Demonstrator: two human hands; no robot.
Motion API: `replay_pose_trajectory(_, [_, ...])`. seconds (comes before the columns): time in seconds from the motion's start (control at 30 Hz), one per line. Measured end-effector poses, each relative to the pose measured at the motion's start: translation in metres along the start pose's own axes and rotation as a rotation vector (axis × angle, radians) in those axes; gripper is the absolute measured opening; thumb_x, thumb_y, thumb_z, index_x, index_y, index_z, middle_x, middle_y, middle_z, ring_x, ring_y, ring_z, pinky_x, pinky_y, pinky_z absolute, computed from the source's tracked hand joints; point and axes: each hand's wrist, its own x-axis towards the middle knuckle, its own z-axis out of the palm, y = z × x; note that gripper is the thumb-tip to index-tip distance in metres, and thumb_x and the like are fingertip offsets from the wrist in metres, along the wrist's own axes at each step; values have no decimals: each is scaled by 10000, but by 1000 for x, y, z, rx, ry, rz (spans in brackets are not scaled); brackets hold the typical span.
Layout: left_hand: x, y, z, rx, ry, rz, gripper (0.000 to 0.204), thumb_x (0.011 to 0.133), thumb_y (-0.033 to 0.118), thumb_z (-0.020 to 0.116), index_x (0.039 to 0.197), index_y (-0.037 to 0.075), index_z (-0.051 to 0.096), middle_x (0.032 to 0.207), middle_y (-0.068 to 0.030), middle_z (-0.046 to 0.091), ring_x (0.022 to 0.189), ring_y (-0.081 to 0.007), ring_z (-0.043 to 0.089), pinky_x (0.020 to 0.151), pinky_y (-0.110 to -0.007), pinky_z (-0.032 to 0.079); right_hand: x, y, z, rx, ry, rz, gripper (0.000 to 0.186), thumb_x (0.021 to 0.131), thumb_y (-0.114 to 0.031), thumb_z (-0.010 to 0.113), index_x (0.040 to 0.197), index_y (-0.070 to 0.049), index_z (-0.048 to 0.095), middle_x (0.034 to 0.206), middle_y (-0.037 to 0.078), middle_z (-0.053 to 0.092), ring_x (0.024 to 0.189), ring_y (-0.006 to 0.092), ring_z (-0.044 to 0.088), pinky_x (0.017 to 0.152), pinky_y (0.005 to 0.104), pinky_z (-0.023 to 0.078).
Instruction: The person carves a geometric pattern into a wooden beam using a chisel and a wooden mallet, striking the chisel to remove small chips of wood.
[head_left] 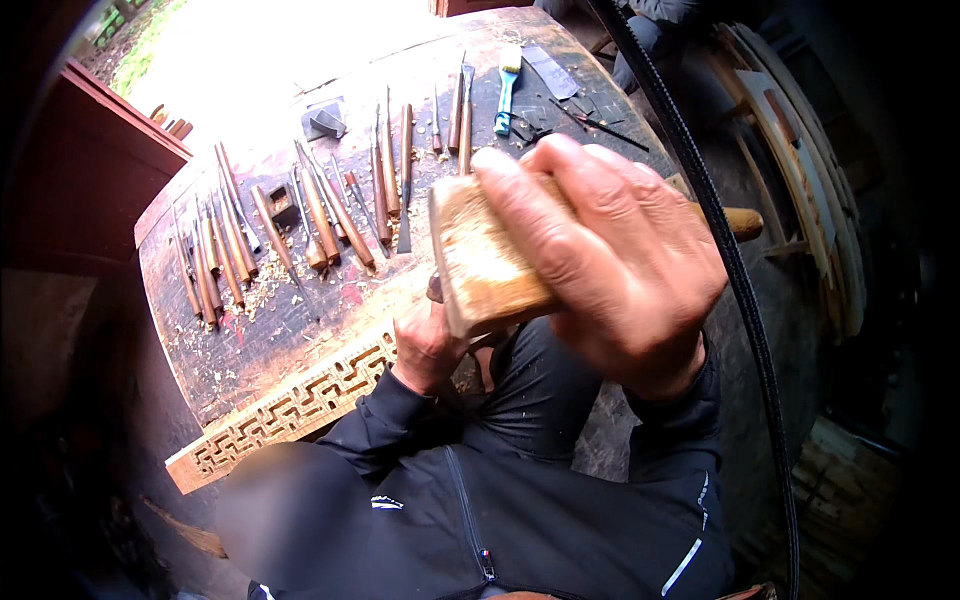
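Note:
My right hand (614, 258) is raised over the bench, fingers wrapped round a wooden mallet (481, 272) with a blocky pale head and a handle sticking out to the right. Behind the mallet head, my left hand (427, 345) grips an upright tool with a dark handle (434, 290), largely hidden by the mallet. A pale wooden strip (280, 423) with a carved angular openwork pattern lies along the near edge of the bench, just left of my left hand.
The worn bench (190, 360) bears several chisels (322, 210), a sharpening block (326, 123), a turquoise brush (505, 95) and wood shavings. A seated person (650, 25) is at the back right. Wooden boards (830, 260) stand at right. A black cord (757, 345) crosses the view.

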Motion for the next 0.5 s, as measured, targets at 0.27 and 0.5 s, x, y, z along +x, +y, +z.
replay_pose_trajectory(0.27, [-16, -13, 6, 69, -28, 15, 367, 982, 73, 812, 1342, 28, 760, 1125, -153, 781, 978, -367, 783, 857, -465, 621, 6, 0, -7, -54, -92, -24, 415, 900, -95, 824, 1304, -6, 854, 1156, 212, 829, 1051, 345, 829, 952, 462, 666])
replay_pose_trajectory(0.5, [13, 7, -3, 91, 33, 124, 119, 1006, -25, 709, 1086, 62, 725, 738, -65, 620, 615, -249, 672, 567, -424, 529, -4, -2, -9, -64, -148, 5, 458, 898, -97, 817, 1349, -18, 836, 1199, 247, 805, 1057, 362, 823, 953, 474, 669])
